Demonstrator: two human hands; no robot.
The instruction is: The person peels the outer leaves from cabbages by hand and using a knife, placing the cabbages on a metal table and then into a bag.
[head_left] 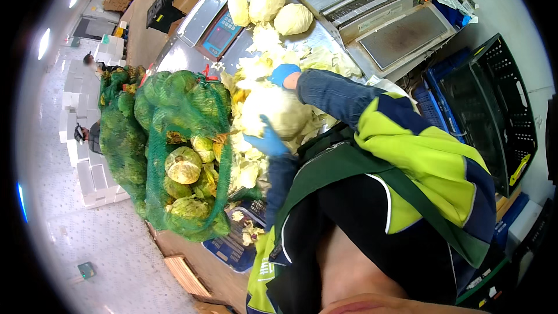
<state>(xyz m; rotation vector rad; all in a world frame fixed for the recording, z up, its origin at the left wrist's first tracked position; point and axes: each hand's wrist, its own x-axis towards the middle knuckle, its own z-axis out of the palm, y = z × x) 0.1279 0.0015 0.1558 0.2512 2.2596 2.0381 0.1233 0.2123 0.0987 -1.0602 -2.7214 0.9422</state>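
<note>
A large pale cabbage [277,111], stripped of its outer leaves, lies in front of me on a heap of loose leaves. My left hand [270,141], in a blue glove, is at its near left side with thumb and fingers spread. At the cabbage's far edge is my right hand [284,74], also gloved in blue; its fingers look curled, and what they grip is hidden. Left of both hands stands an opened green mesh sack [152,174] holding several untrimmed cabbages [183,165]. Trimmed leaves [246,168] are scattered between sack and cabbage.
Three pale cabbages [267,4] sit at the table's far end beside a digital scale [219,35]. A wrapping machine [392,22] stands at upper right, near a black crate [492,113]. More full mesh sacks [122,139] and a blue crate [231,253] are on the left.
</note>
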